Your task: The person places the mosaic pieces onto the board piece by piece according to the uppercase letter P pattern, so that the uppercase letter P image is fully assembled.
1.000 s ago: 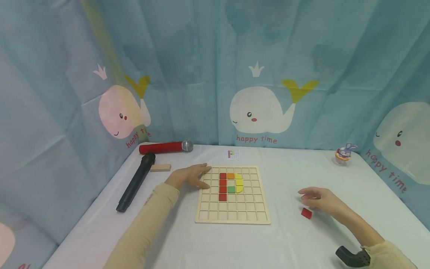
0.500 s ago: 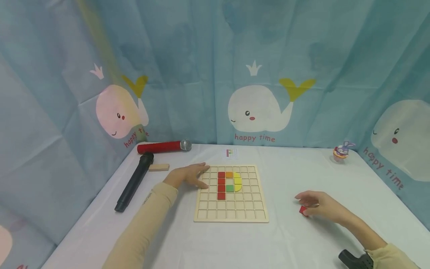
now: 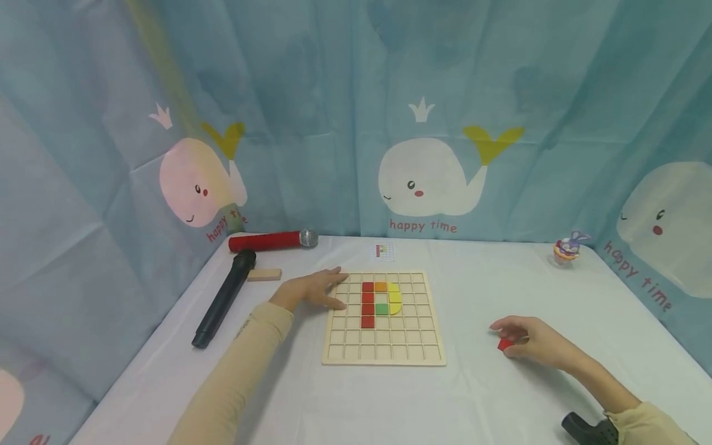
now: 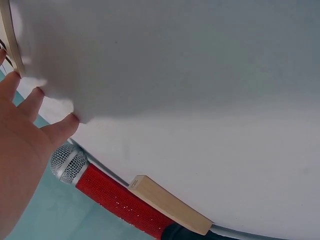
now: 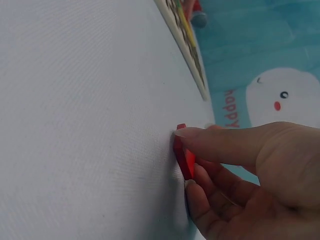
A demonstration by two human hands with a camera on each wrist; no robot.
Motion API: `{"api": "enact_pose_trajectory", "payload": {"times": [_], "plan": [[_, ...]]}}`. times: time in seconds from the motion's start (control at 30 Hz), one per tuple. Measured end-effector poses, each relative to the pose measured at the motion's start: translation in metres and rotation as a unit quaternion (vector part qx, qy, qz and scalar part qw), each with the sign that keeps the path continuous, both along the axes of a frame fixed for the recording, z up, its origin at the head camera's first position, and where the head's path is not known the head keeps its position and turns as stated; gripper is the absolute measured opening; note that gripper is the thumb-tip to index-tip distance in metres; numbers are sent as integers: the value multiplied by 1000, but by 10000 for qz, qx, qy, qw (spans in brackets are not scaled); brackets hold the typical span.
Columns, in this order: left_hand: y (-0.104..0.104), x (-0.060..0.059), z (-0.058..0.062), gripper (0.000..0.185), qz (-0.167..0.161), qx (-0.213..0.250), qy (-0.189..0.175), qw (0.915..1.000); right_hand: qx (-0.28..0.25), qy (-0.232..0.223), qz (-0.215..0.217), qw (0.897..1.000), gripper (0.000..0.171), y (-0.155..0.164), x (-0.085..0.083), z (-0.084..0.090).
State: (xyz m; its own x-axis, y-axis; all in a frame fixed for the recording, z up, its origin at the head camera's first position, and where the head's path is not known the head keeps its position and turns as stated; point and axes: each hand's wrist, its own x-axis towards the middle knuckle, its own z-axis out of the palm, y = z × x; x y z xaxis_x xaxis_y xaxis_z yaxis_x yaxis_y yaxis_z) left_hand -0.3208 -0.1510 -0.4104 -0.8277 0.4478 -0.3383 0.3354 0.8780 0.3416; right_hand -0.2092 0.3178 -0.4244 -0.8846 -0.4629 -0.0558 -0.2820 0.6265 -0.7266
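A wooden grid board (image 3: 384, 353) lies mid-table, with red tiles (image 3: 368, 309), an orange tile (image 3: 381, 287), yellow tiles (image 3: 394, 298) and a green tile (image 3: 381, 309) set in its squares. My left hand (image 3: 313, 290) rests at the board's upper left edge, fingers spread; the left wrist view shows fingertips touching its side. Right of the board, my right hand (image 3: 536, 340) pinches a loose red square tile (image 5: 186, 157) between thumb and fingers. In the right wrist view the tile stands tilted on edge, close to the tablecloth.
A red microphone (image 3: 267, 241), a black microphone (image 3: 222, 300) and a wooden block (image 3: 264, 275) lie at the left. Behind the board is a small printed card (image 3: 382, 251). A rabbit figurine (image 3: 567, 248) stands far right. A blue whale curtain (image 3: 311, 179) encloses the table.
My right hand has lowered onto the loose red tile and now pinches it, where before it hovered just beyond it. The left hand has stayed at the board's edge.
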Motion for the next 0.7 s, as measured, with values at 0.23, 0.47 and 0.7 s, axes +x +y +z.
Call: {"api": "enact_pose_trajectory", "payload": {"times": [0.23, 0.47, 0.7], "plan": [[0, 0, -2, 85, -16, -29, 40, 10000, -1, 52, -87, 9999, 42, -1, 1, 1], [-1, -1, -3, 85, -108, -146, 94, 9998, -33, 126, -66, 9999, 41, -2, 3, 2], [0, 0, -1, 85, -116, -127, 114, 9998, -7, 121, -128, 9998, 41, 0, 3, 2]]}}
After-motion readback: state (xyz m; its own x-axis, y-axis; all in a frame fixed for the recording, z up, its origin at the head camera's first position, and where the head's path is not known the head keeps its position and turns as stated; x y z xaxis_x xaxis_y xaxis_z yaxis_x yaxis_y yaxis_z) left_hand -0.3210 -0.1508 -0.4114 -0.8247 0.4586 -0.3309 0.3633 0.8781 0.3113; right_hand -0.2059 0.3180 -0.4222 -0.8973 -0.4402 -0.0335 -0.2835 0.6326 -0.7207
